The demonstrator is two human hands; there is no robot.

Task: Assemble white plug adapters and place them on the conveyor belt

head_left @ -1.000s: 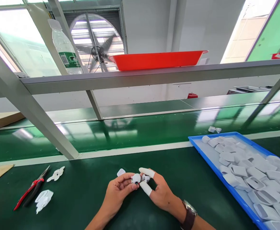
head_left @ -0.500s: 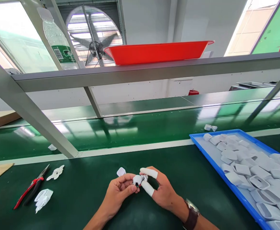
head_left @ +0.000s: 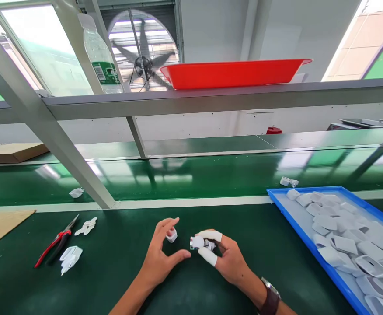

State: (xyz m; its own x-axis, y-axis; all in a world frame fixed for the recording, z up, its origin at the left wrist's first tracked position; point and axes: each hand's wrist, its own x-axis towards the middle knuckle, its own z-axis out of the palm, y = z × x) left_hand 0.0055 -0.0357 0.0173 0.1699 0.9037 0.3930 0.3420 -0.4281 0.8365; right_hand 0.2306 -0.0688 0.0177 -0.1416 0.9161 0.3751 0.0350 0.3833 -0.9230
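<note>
My right hand (head_left: pixel 226 258), with white finger cots on thumb and forefinger, pinches a small white plastic part (head_left: pixel 197 242) just above the green table. My left hand (head_left: pixel 161 258) has let go of that part; its fingers are spread and reach toward a second small white piece (head_left: pixel 172 236) lying on the table, fingertips at or just touching it. A watch sits on my right wrist.
A blue tray (head_left: pixel 278 205) with several white plastic shells stands at the right. Red-handled pliers (head_left: pixel 55 243) and white plastic scraps (head_left: pixel 69 257) lie at the left, cardboard (head_left: pixel 1 224) at the far left. A green conveyor belt (head_left: pixel 191 175) runs behind; a red bin (head_left: pixel 234 73) and bottle (head_left: pixel 100 54) stand on the shelf.
My left hand released the white part that both hands held and opened toward the small piece on the table. My right hand keeps the part.
</note>
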